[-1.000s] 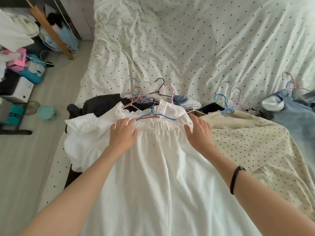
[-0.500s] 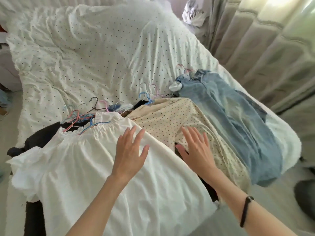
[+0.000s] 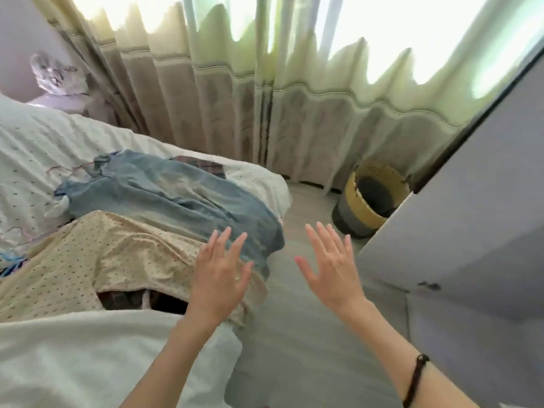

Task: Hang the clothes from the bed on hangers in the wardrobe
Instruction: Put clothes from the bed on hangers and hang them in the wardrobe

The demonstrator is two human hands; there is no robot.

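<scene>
At the bed's near edge a white garment (image 3: 88, 357) lay spread, and the left forearm crossed above it. The left hand (image 3: 219, 278) was held over the bed's near right corner, fingers straight and spread, gripping nothing; whether it touched the fabric beneath could not be told. The right hand (image 3: 331, 267) was raised over the grey floor (image 3: 297, 348) just off the bed's right edge, its fingers likewise straight and fanned apart, also holding nothing; a dark band (image 3: 415, 378) circled that wrist. Beyond the white garment, a cream dotted garment (image 3: 88, 260) lay across the bed with its hem at the right edge, and something dark (image 3: 132, 300) showed from under it. A little blue hanger (image 3: 11, 263) peeked in at the picture's left edge, beside the cream piece. Farther in, a faded blue denim garment (image 3: 164, 204) stretched toward the bed's right edge, overlapping the cream one. The dotted white bed cover (image 3: 44, 142) filled the far part of the bed (image 3: 259, 184). To the right stood a pale wardrobe door (image 3: 471, 216), and past it a woven yellow-and-grey basket (image 3: 368, 198) sat on the floor against the curtains (image 3: 265, 98).
</scene>
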